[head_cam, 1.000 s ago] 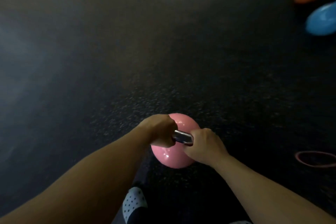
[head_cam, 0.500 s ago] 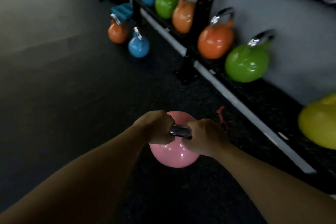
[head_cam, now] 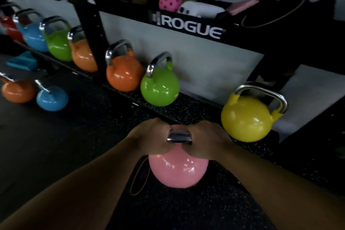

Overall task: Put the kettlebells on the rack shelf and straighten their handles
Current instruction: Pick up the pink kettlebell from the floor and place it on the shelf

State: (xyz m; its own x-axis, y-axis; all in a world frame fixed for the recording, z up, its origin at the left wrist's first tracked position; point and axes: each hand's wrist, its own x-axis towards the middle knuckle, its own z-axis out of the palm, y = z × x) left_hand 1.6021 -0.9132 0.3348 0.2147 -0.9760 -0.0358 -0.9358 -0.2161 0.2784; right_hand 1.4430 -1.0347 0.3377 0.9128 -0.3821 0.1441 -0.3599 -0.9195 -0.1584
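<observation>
We carry the pink kettlebell [head_cam: 178, 170] two-handed at the centre of view, left hand [head_cam: 149, 137] and right hand [head_cam: 205, 140] both clenched on its steel handle [head_cam: 179, 136], fingers wrapped so only a short bright stretch of bar shows between them. The bell hangs clear above the speckled floor [head_cam: 74, 145], where a thin loop of band [head_cam: 139, 179] lies at 7 o'clock of it.

At 12 o'clock runs the low rack shelf [head_cam: 194, 110], with an open stretch between the green kettlebell [head_cam: 159, 87] at 11 o'clock and the yellow kettlebell [head_cam: 246, 117] at 2 o'clock. That gap looks, to us, the natural landing place. Doing it well likely means keeping the bell close, lifting it over the shelf's front lip, setting the base flat without knocking either neighbour, then turning the handle to match the row.

Farther off at 10 o'clock an orange kettlebell [head_cam: 17, 91] and a blue kettlebell [head_cam: 51, 99] sit on the floor, off the shelf. The branded upper shelf [head_cam: 190, 27] holds oddments beyond.
</observation>
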